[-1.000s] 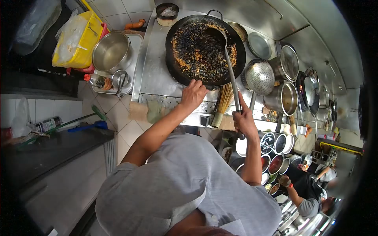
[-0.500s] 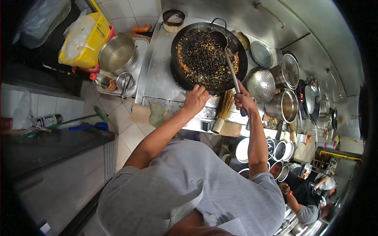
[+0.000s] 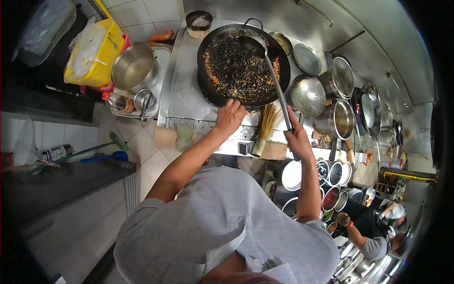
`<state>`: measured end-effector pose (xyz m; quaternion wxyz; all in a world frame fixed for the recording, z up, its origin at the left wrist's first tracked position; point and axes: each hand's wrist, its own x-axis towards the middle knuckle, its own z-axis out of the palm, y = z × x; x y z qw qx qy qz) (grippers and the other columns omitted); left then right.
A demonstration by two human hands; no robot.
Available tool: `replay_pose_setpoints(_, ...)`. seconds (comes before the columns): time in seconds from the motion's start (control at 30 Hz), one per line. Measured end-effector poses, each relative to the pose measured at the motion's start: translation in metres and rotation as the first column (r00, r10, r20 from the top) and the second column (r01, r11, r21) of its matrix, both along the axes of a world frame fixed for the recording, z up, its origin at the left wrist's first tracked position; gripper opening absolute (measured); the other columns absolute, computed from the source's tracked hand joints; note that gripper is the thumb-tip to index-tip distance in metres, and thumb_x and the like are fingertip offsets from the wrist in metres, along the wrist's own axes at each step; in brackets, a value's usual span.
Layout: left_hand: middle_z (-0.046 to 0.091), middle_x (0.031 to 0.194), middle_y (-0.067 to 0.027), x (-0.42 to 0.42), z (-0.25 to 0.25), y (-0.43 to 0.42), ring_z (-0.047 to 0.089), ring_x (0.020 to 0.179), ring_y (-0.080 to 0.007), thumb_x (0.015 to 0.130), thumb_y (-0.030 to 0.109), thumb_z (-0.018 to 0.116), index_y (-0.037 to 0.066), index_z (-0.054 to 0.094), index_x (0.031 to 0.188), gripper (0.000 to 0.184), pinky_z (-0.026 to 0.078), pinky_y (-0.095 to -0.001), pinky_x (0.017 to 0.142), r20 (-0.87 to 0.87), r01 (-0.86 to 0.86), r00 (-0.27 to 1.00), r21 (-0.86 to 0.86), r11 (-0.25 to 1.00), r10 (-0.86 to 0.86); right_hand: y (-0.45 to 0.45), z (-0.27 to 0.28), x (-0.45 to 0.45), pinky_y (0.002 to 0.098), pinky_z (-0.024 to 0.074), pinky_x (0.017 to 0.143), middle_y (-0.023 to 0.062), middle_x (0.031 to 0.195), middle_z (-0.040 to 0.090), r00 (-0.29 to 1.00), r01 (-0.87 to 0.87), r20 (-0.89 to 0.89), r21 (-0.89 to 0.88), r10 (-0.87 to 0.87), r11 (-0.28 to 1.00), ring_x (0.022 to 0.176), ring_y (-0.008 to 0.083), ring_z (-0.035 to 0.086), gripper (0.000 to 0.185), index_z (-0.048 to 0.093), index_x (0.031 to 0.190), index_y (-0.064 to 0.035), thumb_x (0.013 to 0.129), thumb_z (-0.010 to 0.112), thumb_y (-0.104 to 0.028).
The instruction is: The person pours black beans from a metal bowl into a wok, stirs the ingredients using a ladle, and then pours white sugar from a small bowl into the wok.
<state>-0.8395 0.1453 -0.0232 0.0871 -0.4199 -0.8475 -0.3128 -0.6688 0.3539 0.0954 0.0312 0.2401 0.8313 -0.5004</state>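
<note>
A large black wok (image 3: pixel 205 85) holds dark and orange-brown bits (image 3: pixel 231 66), some blurred by motion. My left hand (image 3: pixel 231 116) is closed at the wok's near rim; what its fingers grip there is mostly hidden. My right hand (image 3: pixel 299 139) is wrapped round the handle of a long ladle (image 3: pixel 275 80). The ladle's bowl rests over the food at the wok's upper right part. Between my hands a bamboo brush (image 3: pixel 266 128) lies by the near edge of the stove.
To the right are a perforated strainer (image 3: pixel 308 96), pots (image 3: pixel 341 119) and several sauce containers (image 3: pixel 331 198). A steel pot (image 3: pixel 134 67) and a red-capped bottle (image 3: pixel 118 101) sit on a tray at left, near a yellow basket (image 3: pixel 97 54). A co-worker (image 3: pixel 373 232) is at lower right.
The ladle's bowl has gone to the upper right of the wok, over the food, after a stirring stroke. The whole view has shifted slightly. My left hand stays at the rim.
</note>
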Motion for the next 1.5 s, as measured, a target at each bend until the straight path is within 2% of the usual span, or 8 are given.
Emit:
replay_pose_setpoints(0.2, 0.057, 0.082, -0.0094, 0.001, -0.001, 0.0, 0.06, 0.088, -0.0297, 0.085, 0.019, 0.073, 0.003, 0.063, 0.073, 0.022, 0.054, -0.0452, 0.066, 0.013, 0.013, 1.0, 0.077, 0.997, -0.014, 0.028, -0.043, -0.008, 0.0423, 0.0527, 0.066, 0.0186, 0.075, 0.063, 0.997, 0.062, 0.013, 0.444, -0.075, 0.894, 0.061, 0.0252, 0.056, 0.089, 0.022, 0.164, -0.0287, 0.086, 0.052, 0.001)
replay_pose_setpoints(0.37, 0.058, 0.082, -0.009, 0.002, 0.0, -0.002, 0.06, 0.087, -0.0294, 0.085, 0.017, 0.072, 0.003, 0.064, 0.074, 0.021, 0.055, -0.0446, 0.066, 0.012, 0.014, 1.0, 0.1, 0.995, -0.015, -0.014, -0.06, 0.025, 0.034, 0.0481, 0.048, 0.0031, 0.065, 0.052, 0.958, 0.275, 0.12, -0.118, -0.261, 0.954, 0.048, 0.0148, 0.046, 0.089, 0.017, 0.165, -0.0337, 0.091, 0.044, 0.006)
replay_pose_setpoints(0.5, 0.058, 0.082, -0.0091, 0.001, -0.002, -0.001, 0.061, 0.087, -0.0293, 0.085, 0.017, 0.072, 0.002, 0.064, 0.074, 0.02, 0.055, -0.0439, 0.065, 0.009, 0.018, 1.0, 0.119, 0.993, -0.019, -0.088, -0.03, 0.018, 0.0231, 0.0333, 0.035, -0.0036, 0.065, 0.039, 0.859, 0.469, 0.274, -0.761, -0.433, 0.447, 0.043, 0.0075, 0.034, 0.081, 0.019, 0.163, -0.0389, 0.096, 0.039, 0.002)
replay_pose_setpoints(0.67, 0.059, 0.084, -0.0071, 0.001, -0.004, -0.004, 0.06, 0.089, -0.028, 0.083, 0.02, 0.077, 0.005, 0.067, 0.077, 0.019, 0.057, -0.0424, 0.067, 0.006, 0.005, 1.0, 0.08, 0.997, -0.006, -0.085, -0.022, 0.023, 0.0221, 0.0322, 0.036, -0.004, 0.064, 0.037, 0.844, 0.213, 0.266, -0.963, -0.466, -0.164, 0.042, 0.0051, 0.035, 0.074, 0.026, 0.16, -0.0372, 0.097, 0.04, 0.0)
replay_pose_setpoints(0.87, 0.059, 0.084, -0.0102, 0.0, -0.005, -0.002, 0.06, 0.088, -0.0302, 0.086, 0.019, 0.071, 0.003, 0.065, 0.075, 0.021, 0.055, -0.0448, 0.068, 0.03, 0.02, 0.999, 0.088, 0.996, -0.023, -0.111, 0.032, 0.008, 0.0218, 0.0325, 0.037, -0.0039, 0.062, 0.038, 0.87, 0.466, 0.256, -0.708, -0.422, 0.531, 0.042, 0.0046, 0.035, 0.081, 0.018, 0.164, -0.0333, 0.095, 0.042, 0.001)
replay_pose_setpoints(1.03, 0.059, 0.085, -0.0102, 0.0, 0.002, -0.001, 0.06, 0.089, -0.0302, 0.087, 0.02, 0.07, 0.003, 0.065, 0.075, 0.021, 0.054, -0.0445, 0.067, 0.013, 0.02, 1.0, 0.078, 0.997, -0.021, -0.057, -0.019, 0.003, 0.0278, 0.0394, 0.042, -0.0034, 0.067, 0.049, 0.995, 0.096, -0.006, -0.148, -0.098, 0.984, 0.045, 0.0078, 0.041, 0.088, 0.021, 0.165, -0.0286, 0.089, 0.046, 0.007)
replay_pose_setpoints(1.27, 0.058, 0.085, -0.0097, 0.001, -0.005, 0.001, 0.059, 0.088, -0.0295, 0.087, 0.017, 0.065, 0.003, 0.064, 0.077, 0.017, 0.055, -0.0426, 0.066, -0.044, 0.021, 0.999, 0.039, 0.999, -0.019, 0.022, -0.06, -0.083, 0.0331, 0.0448, 0.046, 0.0026, 0.067, 0.054, 0.988, 0.145, -0.084, 0.194, -0.131, 0.97, 0.05, 0.0116, 0.049, 0.087, 0.022, 0.165, -0.0262, 0.088, 0.052, 0.001)
replay_pose_setpoints(1.5, 0.058, 0.086, -0.0102, 0.003, -0.007, 0.0, 0.059, 0.091, -0.0299, 0.087, 0.016, 0.063, 0.003, 0.064, 0.077, 0.017, 0.055, -0.0427, 0.07, -0.024, 0.029, 0.999, 0.003, 1.0, -0.029, 0.037, -0.071, -0.122, 0.0282, 0.0402, 0.046, -0.0008, 0.069, 0.052, 0.998, 0.061, -0.007, -0.262, -0.065, 0.963, 0.05, 0.009, 0.043, 0.088, 0.022, 0.165, -0.0281, 0.089, 0.052, 0.004)
